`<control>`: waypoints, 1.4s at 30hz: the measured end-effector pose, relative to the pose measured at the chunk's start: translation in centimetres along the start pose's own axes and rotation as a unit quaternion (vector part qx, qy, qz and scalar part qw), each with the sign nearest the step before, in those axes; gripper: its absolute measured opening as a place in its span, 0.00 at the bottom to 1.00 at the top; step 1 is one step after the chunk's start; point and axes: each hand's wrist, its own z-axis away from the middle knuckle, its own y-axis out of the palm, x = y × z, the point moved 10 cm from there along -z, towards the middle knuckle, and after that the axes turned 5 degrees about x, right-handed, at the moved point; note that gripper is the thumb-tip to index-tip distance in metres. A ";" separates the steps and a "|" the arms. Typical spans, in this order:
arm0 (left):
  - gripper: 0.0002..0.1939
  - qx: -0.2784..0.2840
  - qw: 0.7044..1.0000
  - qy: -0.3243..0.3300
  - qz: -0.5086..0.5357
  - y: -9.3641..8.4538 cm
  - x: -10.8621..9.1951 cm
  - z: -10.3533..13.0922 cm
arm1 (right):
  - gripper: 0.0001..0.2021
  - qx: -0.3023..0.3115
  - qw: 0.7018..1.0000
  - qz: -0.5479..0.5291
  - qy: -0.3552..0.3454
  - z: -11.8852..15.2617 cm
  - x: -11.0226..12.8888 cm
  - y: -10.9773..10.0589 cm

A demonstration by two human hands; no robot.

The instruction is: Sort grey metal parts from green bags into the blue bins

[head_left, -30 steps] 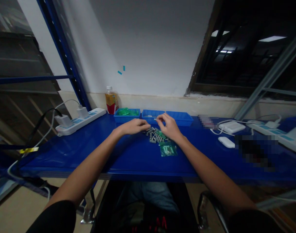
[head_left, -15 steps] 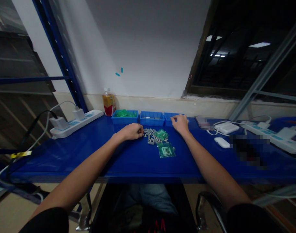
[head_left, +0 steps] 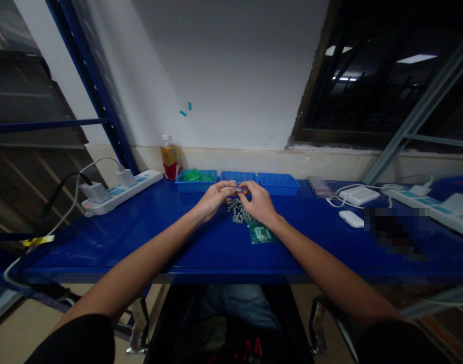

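My left hand (head_left: 215, 198) and my right hand (head_left: 256, 201) meet fingertip to fingertip above the blue table. Both are closed in a pinch, and whatever lies between the fingers is too small to make out. Under them sits a pile of small grey metal cylinders (head_left: 237, 215), partly covered by my right hand. A green-tinted clear bag (head_left: 260, 234) with small metal pieces in it lies nearer the table's front edge, beneath my right wrist. Just behind my hands stands the middle blue bin (head_left: 239, 176), mostly hidden by them.
A left blue bin (head_left: 196, 186) holds green bags; a right blue bin (head_left: 279, 184) stands beside the middle one. A drink bottle (head_left: 171, 157) is at the wall. Power strips (head_left: 127, 192) with cables lie at both sides, and a white case (head_left: 351, 219) is on the right.
My right hand has left the right blue bin and moved left over the pile. My left hand has lifted slightly and now meets it.
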 end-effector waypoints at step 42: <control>0.18 0.099 0.966 0.043 -0.235 1.5 -1.0 -0.1 | 0.06 0.059 0.996 -0.023 -0.067 0.0 0.7 -0.1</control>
